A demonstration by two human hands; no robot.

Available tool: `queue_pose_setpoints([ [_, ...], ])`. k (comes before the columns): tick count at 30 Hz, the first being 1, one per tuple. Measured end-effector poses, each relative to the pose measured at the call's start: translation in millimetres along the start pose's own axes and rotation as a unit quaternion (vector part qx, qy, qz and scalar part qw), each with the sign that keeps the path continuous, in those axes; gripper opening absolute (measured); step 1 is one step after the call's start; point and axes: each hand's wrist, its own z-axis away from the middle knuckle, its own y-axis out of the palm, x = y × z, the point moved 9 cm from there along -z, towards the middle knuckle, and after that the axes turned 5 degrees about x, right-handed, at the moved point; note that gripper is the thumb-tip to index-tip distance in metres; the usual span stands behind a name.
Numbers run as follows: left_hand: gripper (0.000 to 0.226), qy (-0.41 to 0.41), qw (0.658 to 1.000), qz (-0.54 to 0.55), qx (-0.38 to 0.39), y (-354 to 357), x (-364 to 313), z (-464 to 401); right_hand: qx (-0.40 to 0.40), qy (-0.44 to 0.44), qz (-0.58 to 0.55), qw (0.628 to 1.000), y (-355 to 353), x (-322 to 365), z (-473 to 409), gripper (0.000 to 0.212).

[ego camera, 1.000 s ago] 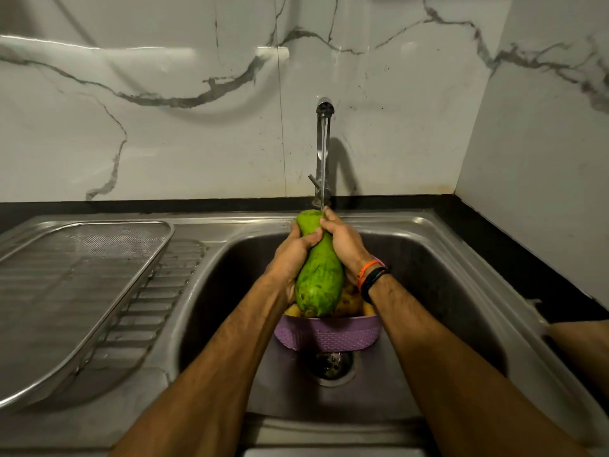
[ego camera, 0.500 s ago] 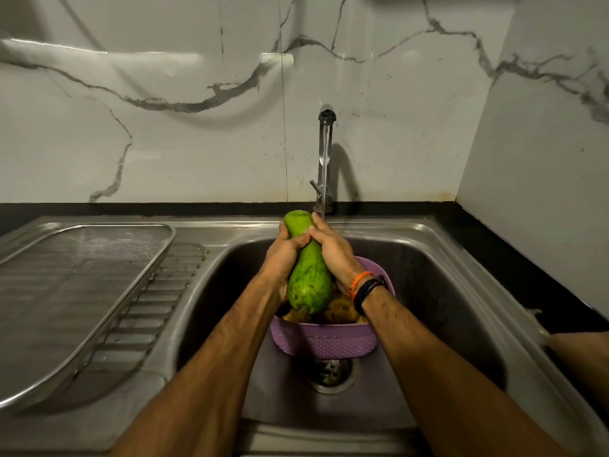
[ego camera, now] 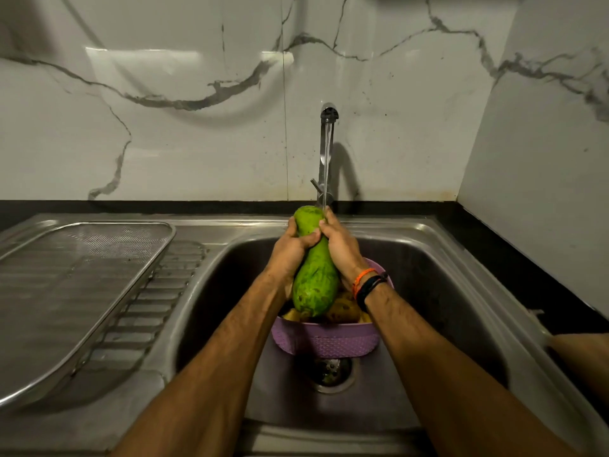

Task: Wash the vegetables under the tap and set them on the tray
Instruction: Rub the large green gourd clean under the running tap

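Centrally, a long green bottle-shaped gourd point(ego camera: 316, 268) is held upright under the running steel tap point(ego camera: 327, 153), its neck clamped by the left hand point(ego camera: 291, 250) and right hand point(ego camera: 341, 249), above a purple plastic basket point(ego camera: 324, 339) in the steel sink point(ego camera: 438, 291); a steel mesh tray point(ego camera: 79, 285) is seen at left.

Dim overhead light glares on the wall tiles point(ego camera: 184, 61); wide-angle edges bend.
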Motion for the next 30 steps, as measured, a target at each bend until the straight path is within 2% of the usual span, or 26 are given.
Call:
queue_pose_setpoints([
  [11,0.075,-0.015,1.0,-0.025,0.007,-5,8,-2,0.004,0.033,-0.022,0.999,-2,-3,11,0.051],
  [15,0.061,-0.018,0.999,-0.047,0.0,-4,6,3,-0.014,0.039,-0.073,0.996,-5,-7,9,0.057],
  [18,0.047,-0.025,1.0,0.009,-0.001,-10,5,5,-0.052,0.053,-0.128,0.989,-10,-13,10,0.065],
  [23,0.051,-0.021,0.996,0.016,-0.08,-28,10,2,-0.076,0.055,-0.211,0.973,-14,-10,9,0.056],
  [27,0.052,-0.098,0.984,0.151,-0.012,7,27,17,-0.085,0.054,-0.186,0.977,-12,-11,8,0.059],
  [30,0.044,-0.077,0.978,0.194,-0.001,11,23,16,-0.053,0.042,-0.12,0.99,-11,-5,8,0.054],
])
